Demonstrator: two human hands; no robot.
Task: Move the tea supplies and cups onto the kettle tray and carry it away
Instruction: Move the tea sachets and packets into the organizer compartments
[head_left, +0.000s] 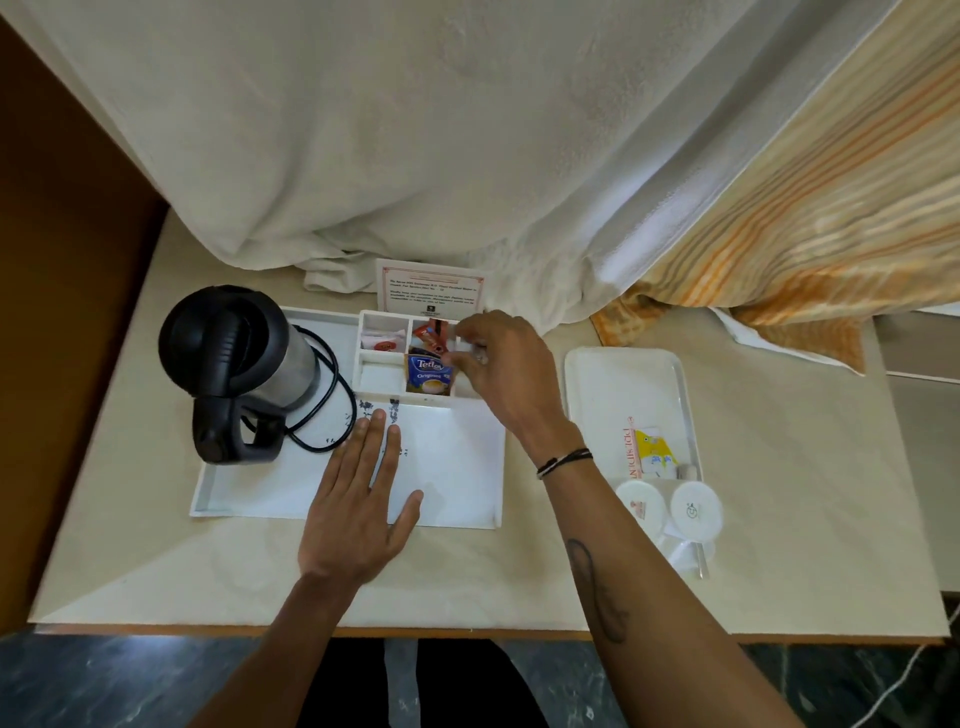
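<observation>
I'm in a hotel room, I'd say. At the left of the frame my tray (467, 509) carries an electric kettle (234, 364) and a divided box (363, 358) of tea sachets (428, 371) (Tetley among them). A printed notice card (431, 286) stands behind it. Capped cups (696, 506) wait on a second tray (623, 384) at right, and white bedding (415, 130) fills the top.

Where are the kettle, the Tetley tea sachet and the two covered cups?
kettle (236, 358), head view, black lid.
Tetley tea sachet (429, 371), head view, blue label.
covered cups (696, 508), head view, right cup's paper cover.
</observation>
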